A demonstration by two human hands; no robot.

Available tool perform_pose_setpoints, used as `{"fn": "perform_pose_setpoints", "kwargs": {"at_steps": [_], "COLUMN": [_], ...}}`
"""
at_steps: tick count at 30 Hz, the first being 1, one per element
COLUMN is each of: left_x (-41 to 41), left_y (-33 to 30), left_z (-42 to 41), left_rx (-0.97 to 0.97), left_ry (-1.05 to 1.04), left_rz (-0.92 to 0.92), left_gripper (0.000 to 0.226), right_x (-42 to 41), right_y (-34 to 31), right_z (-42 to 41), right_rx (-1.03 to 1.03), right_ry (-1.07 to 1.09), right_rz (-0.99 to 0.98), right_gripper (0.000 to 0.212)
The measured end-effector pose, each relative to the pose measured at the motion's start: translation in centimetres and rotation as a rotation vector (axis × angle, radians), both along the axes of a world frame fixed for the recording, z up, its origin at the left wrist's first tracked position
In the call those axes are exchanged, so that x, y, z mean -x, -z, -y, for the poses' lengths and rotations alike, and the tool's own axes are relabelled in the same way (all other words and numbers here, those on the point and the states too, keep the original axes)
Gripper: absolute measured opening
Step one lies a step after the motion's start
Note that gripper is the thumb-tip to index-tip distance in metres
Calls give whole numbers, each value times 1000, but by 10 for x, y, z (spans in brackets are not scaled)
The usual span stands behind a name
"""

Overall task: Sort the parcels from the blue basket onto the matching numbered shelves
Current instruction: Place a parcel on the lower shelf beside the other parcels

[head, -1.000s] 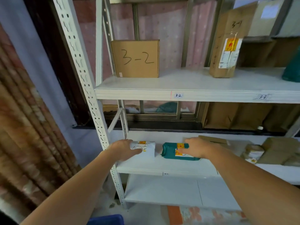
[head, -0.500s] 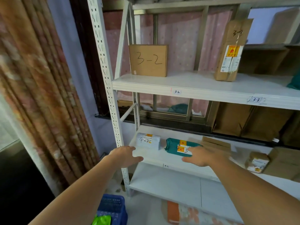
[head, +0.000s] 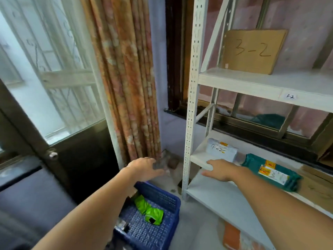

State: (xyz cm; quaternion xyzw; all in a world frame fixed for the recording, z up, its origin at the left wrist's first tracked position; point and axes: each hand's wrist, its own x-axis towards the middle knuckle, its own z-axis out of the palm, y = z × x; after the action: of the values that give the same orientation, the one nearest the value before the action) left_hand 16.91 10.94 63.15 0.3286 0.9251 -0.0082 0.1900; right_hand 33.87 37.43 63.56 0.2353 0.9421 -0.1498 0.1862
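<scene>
**Soft green parcel waits in the basket, both hands empty**

Below the left hand [head: 144,168], which hangs spread and holding nothing, the blue basket [head: 158,230] holds a bright green parcel [head: 150,211]. It looks like a crumpled poly bag: probably light, soft and a little slippery, best pinched across its bulging middle. The right hand [head: 220,170] is flat, empty, at the shelf edge [head: 200,162]. Just beyond it lie a white parcel [head: 221,150] and a teal parcel [head: 270,172].
</scene>
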Motion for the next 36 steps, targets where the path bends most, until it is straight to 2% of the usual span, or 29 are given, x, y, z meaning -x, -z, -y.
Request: {"fn": "perform_pose_setpoints", "kwargs": {"at_steps": [7, 14, 20, 29, 36], "left_x": [54, 74, 108, 176, 224], "left_y": [37, 70, 94, 118, 151], "left_z": [117, 157, 139, 68, 34], "left_rx": [-8, -7, -16, -3, 71], "left_ry": [-203, -277, -287, -295, -205], "left_rz": [38, 81, 128, 195, 236], "left_gripper": [87, 90, 83, 79, 80], "right_x": [101, 159, 205, 274, 295], "right_y": [40, 79, 101, 140, 170], "right_z": [89, 132, 120, 54, 18], "right_rx": [31, 42, 73, 131, 167], "right_ry": [-246, -377, -398, -365, -278], "right_rz": [62, 157, 193, 247, 281], "right_gripper": [84, 86, 84, 83, 85]}}
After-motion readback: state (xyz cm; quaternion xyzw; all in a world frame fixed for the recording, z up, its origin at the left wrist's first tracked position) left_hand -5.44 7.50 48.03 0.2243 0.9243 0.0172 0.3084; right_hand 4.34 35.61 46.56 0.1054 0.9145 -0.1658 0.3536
